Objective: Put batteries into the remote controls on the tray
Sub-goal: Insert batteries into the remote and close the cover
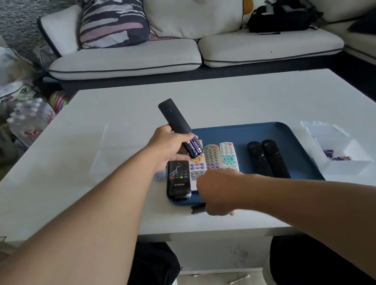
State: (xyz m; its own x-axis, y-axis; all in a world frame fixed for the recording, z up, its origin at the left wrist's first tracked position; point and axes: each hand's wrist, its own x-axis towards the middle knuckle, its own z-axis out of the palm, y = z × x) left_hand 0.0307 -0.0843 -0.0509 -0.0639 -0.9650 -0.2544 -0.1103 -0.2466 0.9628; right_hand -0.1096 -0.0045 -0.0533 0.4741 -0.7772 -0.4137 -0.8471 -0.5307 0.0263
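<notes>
Black and slim, the remote (172, 117) sits tilted in the left hand (166, 147), fingers curled round it above the blue tray's (287, 141) left end, its open back showing two batteries (194, 148). The right hand (217, 193) reaches down at the tray's near edge, fingers curled onto a small black cover (198, 208) on the white table (224, 97). More remotes lie in the tray, with spare batteries in a clear box (338, 150) to its right.
</notes>
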